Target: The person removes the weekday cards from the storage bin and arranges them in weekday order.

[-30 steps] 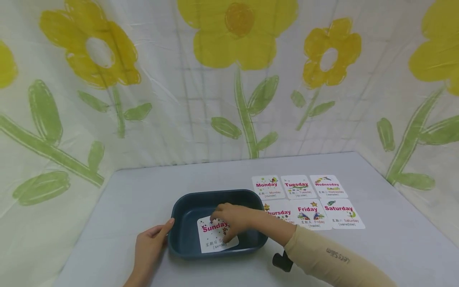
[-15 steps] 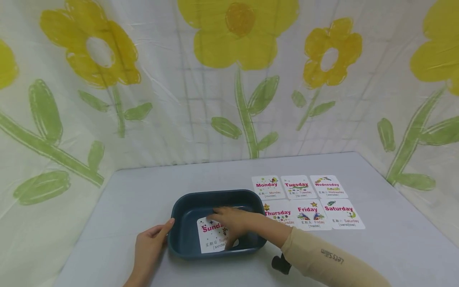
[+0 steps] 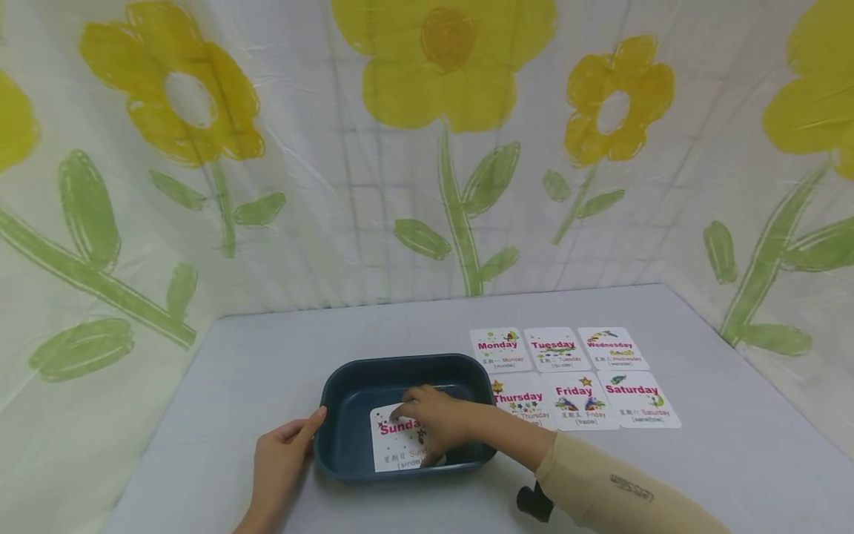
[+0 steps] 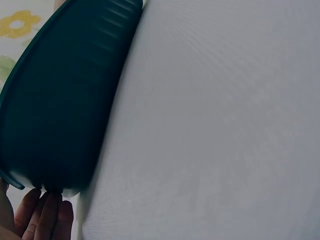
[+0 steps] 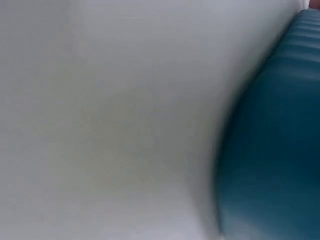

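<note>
A dark blue plastic tray (image 3: 360,365) stands on the table, with a white "Sunday" card (image 3: 396,443) lying in it. My left hand (image 3: 280,460) grips the tray's left end, thumb up at the rim. In the left wrist view, the fingers (image 4: 45,215) of that hand press under the rim against the outer wall. My right hand (image 3: 437,423) reaches into the tray over the right part of the card. Its fingers are bent at the card's upper edge and its thumb points down near the lower edge; I cannot tell whether they pinch it.
Right of the tray lie two rows of day cards: Monday (image 3: 500,352), Tuesday (image 3: 557,350) and Wednesday (image 3: 612,350) behind, Thursday (image 3: 522,400), Friday (image 3: 579,404) and Saturday (image 3: 639,400) in front. A flower-printed curtain (image 3: 307,222) hangs behind the table (image 3: 280,356).
My right hand shifts slightly right over the card, then its fingers bend back in toward the card's upper edge. The card stays in the tray, and my left hand keeps its place.
</note>
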A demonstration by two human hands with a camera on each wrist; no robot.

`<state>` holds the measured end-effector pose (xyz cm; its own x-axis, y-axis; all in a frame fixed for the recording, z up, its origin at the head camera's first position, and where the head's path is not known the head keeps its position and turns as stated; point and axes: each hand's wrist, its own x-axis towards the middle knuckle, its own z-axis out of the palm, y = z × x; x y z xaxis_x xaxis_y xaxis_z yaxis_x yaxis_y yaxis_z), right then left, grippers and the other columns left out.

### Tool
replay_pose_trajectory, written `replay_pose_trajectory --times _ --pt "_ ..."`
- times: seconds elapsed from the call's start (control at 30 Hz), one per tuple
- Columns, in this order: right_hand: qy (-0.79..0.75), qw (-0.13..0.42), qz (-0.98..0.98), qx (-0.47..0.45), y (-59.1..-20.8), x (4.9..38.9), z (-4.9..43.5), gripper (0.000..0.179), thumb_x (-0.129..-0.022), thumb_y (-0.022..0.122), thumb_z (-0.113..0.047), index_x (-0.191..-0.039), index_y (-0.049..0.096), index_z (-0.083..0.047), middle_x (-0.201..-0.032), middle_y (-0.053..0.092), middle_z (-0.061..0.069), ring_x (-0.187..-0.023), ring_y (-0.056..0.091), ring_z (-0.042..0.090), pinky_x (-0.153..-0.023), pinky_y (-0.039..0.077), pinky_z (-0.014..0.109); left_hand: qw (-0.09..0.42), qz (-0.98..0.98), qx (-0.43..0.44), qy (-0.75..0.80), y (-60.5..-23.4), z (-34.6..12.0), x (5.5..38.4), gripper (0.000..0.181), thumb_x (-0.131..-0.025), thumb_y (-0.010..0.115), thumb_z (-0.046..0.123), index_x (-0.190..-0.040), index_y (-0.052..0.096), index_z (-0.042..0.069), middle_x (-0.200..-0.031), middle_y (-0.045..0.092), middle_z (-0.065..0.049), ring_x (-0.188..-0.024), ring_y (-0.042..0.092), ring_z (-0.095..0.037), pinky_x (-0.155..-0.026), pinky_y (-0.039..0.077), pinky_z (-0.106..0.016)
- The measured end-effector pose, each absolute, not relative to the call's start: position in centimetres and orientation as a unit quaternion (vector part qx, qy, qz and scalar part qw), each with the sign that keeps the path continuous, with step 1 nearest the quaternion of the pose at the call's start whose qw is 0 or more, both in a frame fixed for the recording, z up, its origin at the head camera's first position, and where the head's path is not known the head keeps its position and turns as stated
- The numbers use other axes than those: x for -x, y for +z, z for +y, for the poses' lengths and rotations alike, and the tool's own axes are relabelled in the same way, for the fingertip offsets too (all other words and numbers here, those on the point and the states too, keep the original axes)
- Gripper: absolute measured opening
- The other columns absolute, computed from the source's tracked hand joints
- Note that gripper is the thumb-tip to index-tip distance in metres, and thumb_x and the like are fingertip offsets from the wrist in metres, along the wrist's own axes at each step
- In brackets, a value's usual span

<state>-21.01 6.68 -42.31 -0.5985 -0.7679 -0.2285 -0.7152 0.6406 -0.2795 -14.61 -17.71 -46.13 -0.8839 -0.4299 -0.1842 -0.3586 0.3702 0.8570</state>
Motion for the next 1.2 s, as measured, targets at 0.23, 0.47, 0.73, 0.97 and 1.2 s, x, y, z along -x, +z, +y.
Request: replay_pose_trajectory --times 0.23,0.47,0.73,0.97,1.2 --pt "-0.123 0.177 0.870 0.444 -42.9 21.1 7.9 0.071 -0.068 0.082 -0.028 -0.131 0.048 -0.024 -0.137 0.037 0.007 -0.127 0.031 0.022 -0.102 0.036 0.036 0.044 -0.829 -0.243 -0.501 -46.1 -17.5 14.5 0.072 -0.073 0.059 0.069 -0.095 0.071 0.001 -0.086 0.072 -0.009 -0.075 0.058 -0.012 -0.064 0.039 -0.020" --pt "-0.139 0.176 0.855 0.468 -42.9 21.0 8.1 0.074 -0.069 0.082 -0.027 -0.134 0.045 -0.024 -0.142 0.031 0.007 -0.129 0.027 0.023 -0.102 0.035 0.037 0.053 -0.829 -0.247 -0.498 -46.4 -17.3 14.5 0.071 -0.075 0.059 0.066 -0.096 0.070 -0.001 -0.092 0.070 -0.015 -0.077 0.059 -0.016 -0.065 0.047 -0.023" --pt "-0.135 0.179 0.856 0.466 -42.7 21.0 7.7 0.075 -0.068 0.082 -0.026 -0.134 0.046 -0.027 -0.142 0.031 0.008 -0.130 0.027 0.024 -0.103 0.035 0.041 0.053 -0.826 -0.247 -0.503 -46.3 -17.2 14.5 0.077 -0.073 0.058 0.069 -0.098 0.069 -0.003 -0.099 0.068 -0.019 -0.080 0.059 -0.020 -0.066 0.051 -0.026" --pt "-0.112 0.159 0.855 0.481 -42.7 21.1 7.3 0.074 -0.068 0.082 -0.030 -0.133 0.047 -0.028 -0.142 0.031 0.010 -0.128 0.029 0.023 -0.101 0.038 0.037 0.047 -0.821 -0.251 -0.510 -46.2 -17.2 14.5 0.079 -0.072 0.058 0.071 -0.098 0.068 -0.003 -0.100 0.067 -0.020 -0.080 0.058 -0.019 -0.063 0.048 -0.023" --pt "-0.107 0.149 0.859 0.478 -42.5 21.3 6.9 0.077 -0.064 0.084 -0.033 -0.133 0.049 -0.026 -0.138 0.033 0.008 -0.122 0.031 0.020 -0.096 0.040 0.028 0.049 -0.821 -0.253 -0.510 -46.2 -17.2 14.5 0.079 -0.072 0.058 0.070 -0.098 0.068 -0.003 -0.102 0.067 -0.021 -0.082 0.059 -0.021 -0.063 0.050 -0.024"
